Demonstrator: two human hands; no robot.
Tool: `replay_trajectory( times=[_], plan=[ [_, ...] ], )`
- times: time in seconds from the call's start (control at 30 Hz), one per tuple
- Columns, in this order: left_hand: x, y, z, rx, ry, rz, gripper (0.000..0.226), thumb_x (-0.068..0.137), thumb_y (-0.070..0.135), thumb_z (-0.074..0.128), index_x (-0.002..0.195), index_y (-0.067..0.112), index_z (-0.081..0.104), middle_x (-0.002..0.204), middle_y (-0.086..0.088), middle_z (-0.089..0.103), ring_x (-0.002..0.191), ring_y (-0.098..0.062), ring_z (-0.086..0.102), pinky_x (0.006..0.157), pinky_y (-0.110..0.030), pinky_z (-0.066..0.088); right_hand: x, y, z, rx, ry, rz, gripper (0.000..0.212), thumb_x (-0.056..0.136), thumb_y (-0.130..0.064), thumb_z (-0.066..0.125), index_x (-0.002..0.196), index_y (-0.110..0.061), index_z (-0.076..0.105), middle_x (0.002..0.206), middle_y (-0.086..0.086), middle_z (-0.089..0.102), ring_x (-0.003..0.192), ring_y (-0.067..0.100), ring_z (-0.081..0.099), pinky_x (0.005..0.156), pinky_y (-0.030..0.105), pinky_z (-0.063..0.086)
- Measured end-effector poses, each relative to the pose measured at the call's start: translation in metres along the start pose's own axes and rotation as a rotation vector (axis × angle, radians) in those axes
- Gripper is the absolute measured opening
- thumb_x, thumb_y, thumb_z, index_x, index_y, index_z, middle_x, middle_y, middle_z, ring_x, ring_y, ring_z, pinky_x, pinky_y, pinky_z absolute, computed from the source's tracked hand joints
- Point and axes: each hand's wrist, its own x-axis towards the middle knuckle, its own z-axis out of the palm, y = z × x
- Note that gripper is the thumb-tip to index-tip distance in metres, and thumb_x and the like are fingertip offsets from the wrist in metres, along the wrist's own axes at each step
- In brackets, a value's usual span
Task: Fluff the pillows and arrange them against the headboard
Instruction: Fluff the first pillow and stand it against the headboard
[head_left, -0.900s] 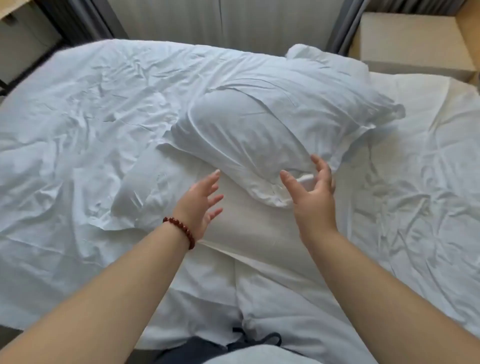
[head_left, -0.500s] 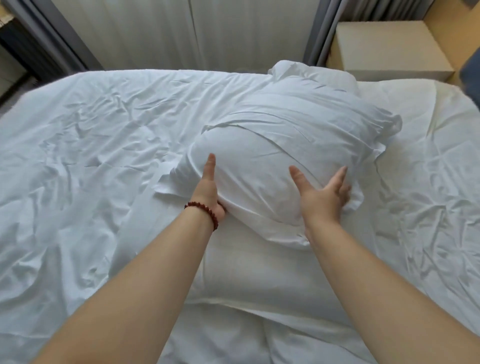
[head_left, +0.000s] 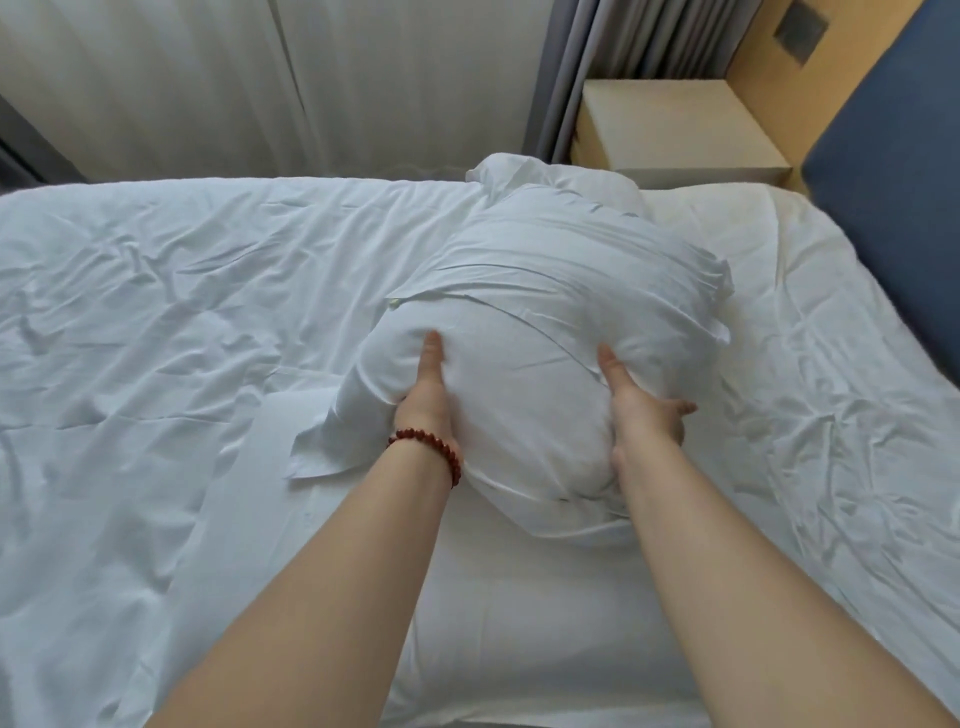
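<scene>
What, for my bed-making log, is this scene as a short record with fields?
top pillow: puffed, lying partly on the lower pillow
lower pillow: flat on the bed, nearest the camera
left hand: presses the top pillow's left side
right hand: presses its right side
headboard: blue, far right, no pillow against it

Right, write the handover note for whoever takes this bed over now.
Left hand: flat against the top pillow's left side.
Right hand: fingers spread, pressing its right side.
That pillow sits on a second pillow, mid-bed; what looks like a third pillow pokes out behind. Headboard is off to the right.
Done: fluffing under way.
Left: finish fluffing, stand all pillows against the headboard.
</scene>
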Motion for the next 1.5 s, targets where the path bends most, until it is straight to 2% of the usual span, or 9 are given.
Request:
replay_trajectory(
  times=[0.17, 0.4, 0.53, 0.77, 0.9, 1.0, 1.17, 1.37, 1.5],
  plan=[
    [-0.009, -0.011, 0.013, -0.053, 0.068, 0.026, 0.08, 0.054, 0.073, 0.077, 0.101, 0.011, 0.062, 0.083, 0.008, 0.066, 0.082, -0.016, 0.066, 0.093, -0.034, 0.052, -0.004, -0.005, -0.014, 0.11, -0.078, -0.052, 0.113, 0.052, -0.065, 0.085, 0.138, -0.002, 0.048, 0.14, 0.012, 0.054, 0.124, 0.031, 0.054, 0.101, 0.035, 0.042],
    [-0.042, -0.045, -0.004, -0.024, -0.008, 0.063, 0.075, 0.048, 0.074, 0.076, 0.103, 0.024, 0.065, 0.1, 0.008, 0.071, 0.091, -0.018, 0.068, 0.091, -0.039, 0.054, 0.004, 0.006, -0.064, 0.267, -0.127, -0.085, 0.091, 0.036, -0.056, 0.093, 0.107, -0.007, 0.065, 0.105, 0.006, 0.069, 0.091, 0.025, 0.068, 0.089, 0.042, 0.057],
    [-0.049, -0.066, -0.058, -0.052, -0.016, 0.133, 0.086, 0.046, 0.071, 0.082, 0.114, 0.022, 0.063, 0.111, 0.006, 0.071, 0.099, -0.017, 0.069, 0.094, -0.04, 0.053, 0.007, 0.032, -0.102, 0.25, -0.175, -0.136, 0.079, 0.057, -0.046, 0.091, 0.117, -0.002, 0.064, 0.108, 0.007, 0.069, 0.094, 0.023, 0.068, 0.09, 0.04, 0.056],
    [-0.032, 0.028, -0.103, 0.561, -0.039, 0.561, 0.088, 0.044, 0.076, 0.077, 0.104, 0.014, 0.061, 0.104, 0.003, 0.066, 0.1, -0.017, 0.063, 0.093, -0.037, 0.049, 0.002, 0.049, -0.128, 0.225, -0.217, -0.207, 0.068, 0.067, -0.043, 0.087, 0.119, -0.006, 0.065, 0.111, 0.005, 0.07, 0.098, 0.021, 0.066, 0.093, 0.033, 0.052],
    [-0.033, 0.069, -0.067, 0.979, -0.296, 0.298, 0.103, 0.036, 0.09, 0.069, 0.115, 0.024, 0.067, 0.121, 0.003, 0.066, 0.114, -0.018, 0.062, 0.107, -0.041, 0.041, -0.001, 0.055, -0.129, 0.183, -0.236, -0.203, 0.06, 0.069, -0.042, 0.085, 0.115, -0.01, 0.066, 0.109, 0.006, 0.07, 0.098, 0.023, 0.067, 0.097, 0.043, 0.052],
    [-0.034, 0.056, -0.036, 1.052, -0.363, 0.167, 0.111, 0.039, 0.093, 0.065, 0.13, 0.031, 0.057, 0.129, 0.003, 0.062, 0.117, -0.017, 0.06, 0.107, -0.038, 0.041, -0.003, 0.052, -0.123, 0.136, -0.254, -0.202, 0.076, 0.057, -0.055, 0.088, 0.114, -0.01, 0.066, 0.107, 0.004, 0.071, 0.097, 0.024, 0.068, 0.096, 0.044, 0.053],
    [-0.035, 0.028, -0.022, 0.878, -0.413, 0.188, 0.082, 0.078, 0.075, 0.051, 0.133, 0.014, 0.054, 0.122, -0.007, 0.062, 0.078, -0.012, 0.063, 0.066, -0.025, 0.051, 0.001, 0.052, -0.115, 0.161, -0.322, -0.141, 0.093, 0.049, -0.065, 0.086, 0.121, -0.012, 0.063, 0.106, 0.0, 0.071, 0.098, 0.021, 0.068, 0.097, 0.042, 0.052],
    [-0.035, 0.01, -0.025, 0.777, -0.283, 0.281, 0.123, 0.036, 0.097, 0.056, 0.126, 0.013, 0.059, 0.119, -0.008, 0.066, 0.103, -0.027, 0.066, 0.092, -0.043, 0.053, -0.002, 0.055, -0.105, 0.289, -0.438, 0.01, 0.122, 0.031, -0.077, 0.084, 0.132, -0.018, 0.052, 0.119, 0.003, 0.068, 0.102, 0.026, 0.069, 0.093, 0.049, 0.054],
    [-0.06, -0.006, -0.018, 0.727, -0.251, 0.391, 0.097, 0.05, 0.089, 0.062, 0.121, 0.022, 0.06, 0.112, 0.004, 0.068, 0.103, -0.02, 0.064, 0.095, -0.037, 0.047, 0.002, 0.06, -0.122, 0.383, -0.353, 0.011, 0.123, 0.035, -0.071, 0.089, 0.138, -0.016, 0.052, 0.121, 0.003, 0.068, 0.1, 0.026, 0.069, 0.089, 0.048, 0.056]
  ],
)
